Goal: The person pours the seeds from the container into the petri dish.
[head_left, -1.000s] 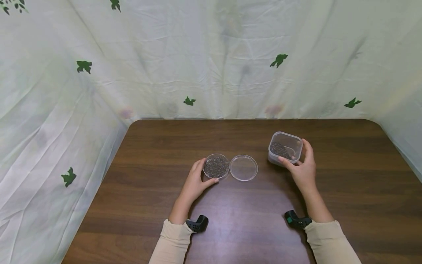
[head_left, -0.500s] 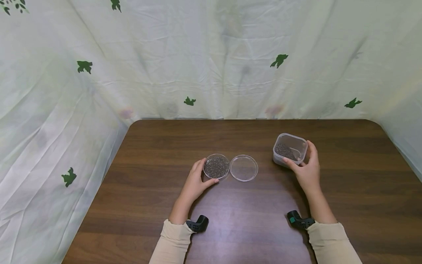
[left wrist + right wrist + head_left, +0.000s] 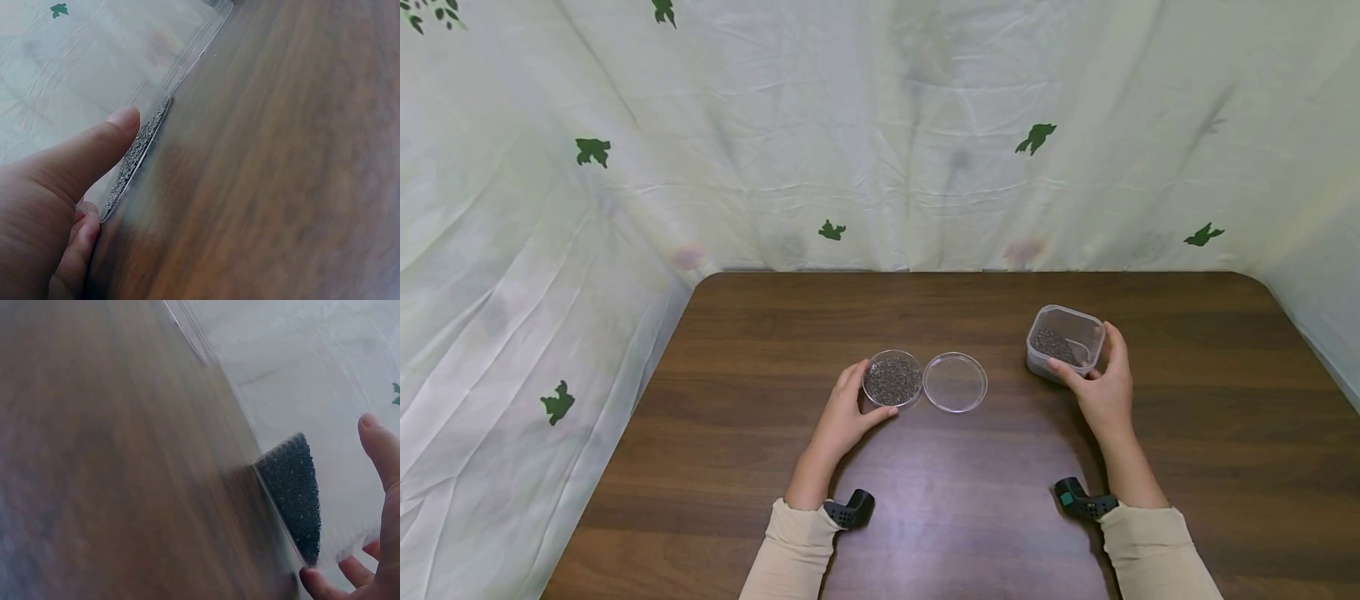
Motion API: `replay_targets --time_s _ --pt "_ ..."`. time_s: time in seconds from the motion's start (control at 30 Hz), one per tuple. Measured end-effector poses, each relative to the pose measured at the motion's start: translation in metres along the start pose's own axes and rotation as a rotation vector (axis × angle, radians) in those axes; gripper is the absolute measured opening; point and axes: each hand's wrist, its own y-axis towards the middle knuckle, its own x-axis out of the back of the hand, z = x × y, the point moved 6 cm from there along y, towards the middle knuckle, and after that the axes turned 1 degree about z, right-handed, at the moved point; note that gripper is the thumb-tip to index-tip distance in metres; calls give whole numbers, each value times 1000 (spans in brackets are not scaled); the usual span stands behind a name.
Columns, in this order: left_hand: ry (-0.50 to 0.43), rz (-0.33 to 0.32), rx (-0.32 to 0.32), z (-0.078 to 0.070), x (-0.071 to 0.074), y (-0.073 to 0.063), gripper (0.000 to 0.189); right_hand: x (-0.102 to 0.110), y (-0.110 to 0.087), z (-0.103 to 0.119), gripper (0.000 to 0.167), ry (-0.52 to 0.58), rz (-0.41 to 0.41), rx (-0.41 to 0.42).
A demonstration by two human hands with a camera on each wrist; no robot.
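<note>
While our left hand (image 3: 844, 418) and the round clear dish (image 3: 892, 351) stay where they were a second ago, the square plastic tub (image 3: 1078, 325) has shifted to the right and slightly nearer to us, carried by our right hand (image 3: 1102, 398). Most of that shift comes in the first half-second; since then the tub has barely moved, so we judge that it is settling into its spot.

Our right thumb and fingers grip the tub by its near right corner, with a heap of dark granules (image 3: 1052, 343) lying to one side inside. Whether its base fully rests on the wooden table (image 3: 955, 475), we cannot tell for certain.

Our left fingers and thumb span the dish, holding it on the table by its left and near edges. Dark grains (image 3: 891, 381) cover its floor. Just beside it on the right, the shallow clear lid (image 3: 955, 383) lies in place, unmoved. With the tub now well apart from the dish, we take the filling to be finished, though the dish lies uncovered.
</note>
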Motion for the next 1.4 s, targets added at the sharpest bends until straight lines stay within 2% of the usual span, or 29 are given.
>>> replay_targets --time_s 0.17,0.33,0.6,0.83,1.0,1.23,1.4 --pt "-4 -3 -3 -1 0 0 86 1 0 -1 91 -13 -1 4" --pt "-5 3 5 0 0 0 86 1 0 1 90 22 4 -9" --pt "-3 1 -1 0 0 0 86 1 -6 22 86 82 45 -69" --pt "-3 5 6 -1 0 0 87 -2 -1 0 90 110 82 -98" --pt "-3 4 6 -1 0 0 87 -1 0 -5 94 109 77 -70" --pt "-2 7 12 -1 0 0 86 4 0 6 94 97 -12 49" --pt "-3 10 18 -2 1 -1 86 7 -8 37 90 135 -42 107"
